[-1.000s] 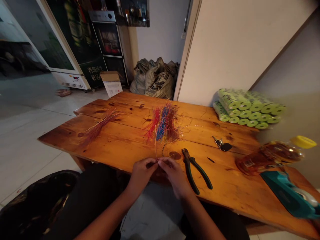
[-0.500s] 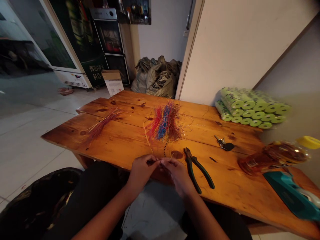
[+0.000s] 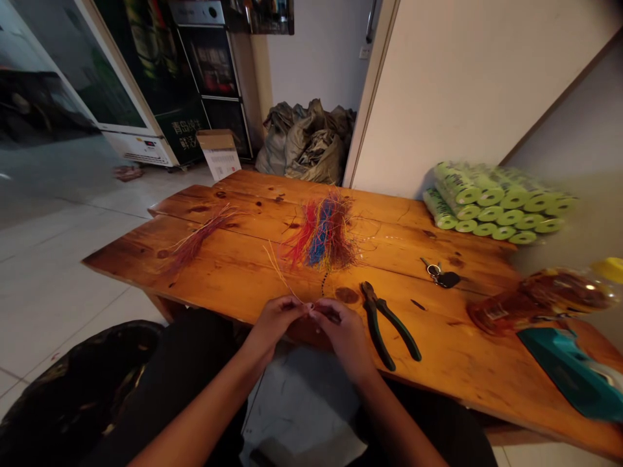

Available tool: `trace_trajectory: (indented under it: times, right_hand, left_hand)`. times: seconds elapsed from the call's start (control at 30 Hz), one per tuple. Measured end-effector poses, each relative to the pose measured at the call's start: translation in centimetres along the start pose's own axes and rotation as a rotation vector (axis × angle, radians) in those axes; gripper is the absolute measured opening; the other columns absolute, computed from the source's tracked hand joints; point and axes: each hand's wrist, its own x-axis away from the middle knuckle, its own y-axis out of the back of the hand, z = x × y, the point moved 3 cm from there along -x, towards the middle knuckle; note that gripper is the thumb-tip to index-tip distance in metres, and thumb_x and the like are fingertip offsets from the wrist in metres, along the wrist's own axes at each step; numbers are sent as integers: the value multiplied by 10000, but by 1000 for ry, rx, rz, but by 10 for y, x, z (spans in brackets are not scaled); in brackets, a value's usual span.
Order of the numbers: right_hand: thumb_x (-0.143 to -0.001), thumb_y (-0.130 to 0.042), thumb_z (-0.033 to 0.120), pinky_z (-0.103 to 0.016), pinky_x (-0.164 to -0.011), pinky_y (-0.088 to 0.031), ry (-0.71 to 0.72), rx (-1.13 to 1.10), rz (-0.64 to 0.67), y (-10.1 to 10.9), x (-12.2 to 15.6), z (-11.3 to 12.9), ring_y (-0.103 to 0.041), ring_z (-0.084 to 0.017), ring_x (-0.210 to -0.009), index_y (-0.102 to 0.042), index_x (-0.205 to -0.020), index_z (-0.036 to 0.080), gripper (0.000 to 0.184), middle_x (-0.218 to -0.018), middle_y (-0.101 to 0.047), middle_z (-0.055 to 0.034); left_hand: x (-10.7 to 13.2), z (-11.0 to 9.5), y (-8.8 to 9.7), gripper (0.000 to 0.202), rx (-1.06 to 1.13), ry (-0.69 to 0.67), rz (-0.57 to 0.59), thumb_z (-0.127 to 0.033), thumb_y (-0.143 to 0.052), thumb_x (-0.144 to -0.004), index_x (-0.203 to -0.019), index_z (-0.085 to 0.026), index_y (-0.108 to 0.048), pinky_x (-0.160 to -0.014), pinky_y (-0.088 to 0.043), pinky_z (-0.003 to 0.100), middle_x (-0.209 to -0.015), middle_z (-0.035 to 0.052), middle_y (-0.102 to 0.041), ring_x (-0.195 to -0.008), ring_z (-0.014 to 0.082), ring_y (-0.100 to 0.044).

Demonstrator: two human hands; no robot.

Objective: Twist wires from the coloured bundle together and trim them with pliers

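Over the near table edge, my left hand (image 3: 278, 319) and my right hand (image 3: 341, 324) meet fingertip to fingertip, both pinched closed. From my left fingers a thin yellowish wire (image 3: 277, 267) sticks up and to the left. My right fingertips press at the same spot, where the small part between them is mostly hidden. Just beyond lies a heap of red, blue and yellow wires (image 3: 324, 233), with a dark beaded-looking strand (image 3: 324, 283) trailing toward my hands. A smaller bundle of purple and yellow wires (image 3: 199, 239) rests at the left. Pliers (image 3: 384, 324) with dark green handles lie right of my right hand.
On the wooden table (image 3: 243, 272) are keys (image 3: 442, 276), a tilted bottle of reddish-brown liquid (image 3: 540, 298), a teal tape dispenser (image 3: 564, 370) and packed green rolls (image 3: 501, 201). A black-lined bin (image 3: 73, 389) stands at lower left. Sacks (image 3: 311, 143) sit beyond the table.
The wire's free end has swung left and lies lower. My right hand has turned slightly, its fingers more curled. The whole view has shifted a little.
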Motion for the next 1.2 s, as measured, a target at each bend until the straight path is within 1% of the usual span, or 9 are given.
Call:
trace_trajectory:
  times: [0.17, 0.3, 0.43, 0.57, 0.63, 0.8, 0.97, 1.1, 1.2]
  right_hand:
    - [-690, -641, 292, -269, -564, -485, 65, -29, 2, -1, 1, 1, -616, -162, -635, -665, -755, 188, 125, -788, -696, -45]
    - [-731, -613, 282, -283, -591, -473, 117, 112, 3, 2, 1, 5, -596, -158, -609, -659, -756, 200, 97, -747, -682, -35]
    - [-775, -564, 233, -290, -676, -472, 288, 294, 20, 3, 3, 14, -615, -173, -740, -654, -790, 222, 92, -800, -673, -33]
    - [-796, -535, 205, -301, -723, -466, 421, 368, 88, 1, 4, 18, -608, -174, -782, -662, -801, 225, 129, -813, -669, -41]
    - [-796, -538, 211, -302, -730, -470, 383, 323, 134, 1, 2, 16, -611, -176, -806, -669, -852, 232, 144, -865, -674, -42]
    - [-801, -533, 311, -276, -629, -487, 108, 18, 336, 3, -1, 8, -601, -136, -669, -661, -992, 248, 238, -976, -659, -33]
    - [-792, -504, 428, -259, -578, -484, -126, -327, 355, 0, 0, 4, -603, -195, -837, -671, -871, 203, 291, -922, -652, -55]
    - [-714, -643, 372, -218, -503, -428, -139, -361, 316, -6, -1, -1, -557, -107, -561, -568, -783, 206, 194, -698, -609, 19]
    - [-696, -661, 341, -211, -449, -381, -107, -236, 311, -7, -2, -3, -484, -80, -448, -525, -753, 203, 203, -622, -568, 44]
  left_hand:
    - [-1, 1, 1, 202, 37, 29, 56, -336, -695, -579, -544, -159, -605, -546, -370, 224, -537, -16, -580, -510, 97, -499]
    - [0, 3, 1, 200, 81, 55, 80, -328, -703, -590, -568, -151, -614, -590, -396, 231, -570, -6, -594, -554, 102, -525]
    - [2, 7, 0, 169, 191, 67, 71, -298, -699, -584, -583, -150, -618, -615, -407, 234, -591, -4, -603, -583, 105, -536]
    - [2, 8, 1, 176, 205, 55, 61, -297, -691, -597, -573, -151, -596, -591, -390, 215, -579, -22, -580, -566, 90, -510]
    - [2, 4, 4, 185, 150, 0, 26, -301, -686, -610, -569, -152, -585, -584, -379, 209, -567, -33, -565, -556, 84, -494]
    - [1, -9, 12, 216, 19, -143, -27, -325, -673, -644, -564, -153, -570, -587, -376, 212, -548, -44, -541, -552, 86, -480]
    - [3, -12, 11, 197, 2, -148, 20, -309, -661, -657, -569, -156, -574, -627, -403, 226, -565, -33, -565, -579, 99, -516]
    - [5, -13, 7, 157, -49, -150, 56, -292, -656, -651, -596, -157, -599, -634, -417, 239, -580, -20, -591, -591, 114, -537]
    - [5, -12, 6, 154, -78, -157, 69, -298, -651, -654, -605, -156, -613, -624, -422, 241, -584, -15, -600, -589, 117, -541]
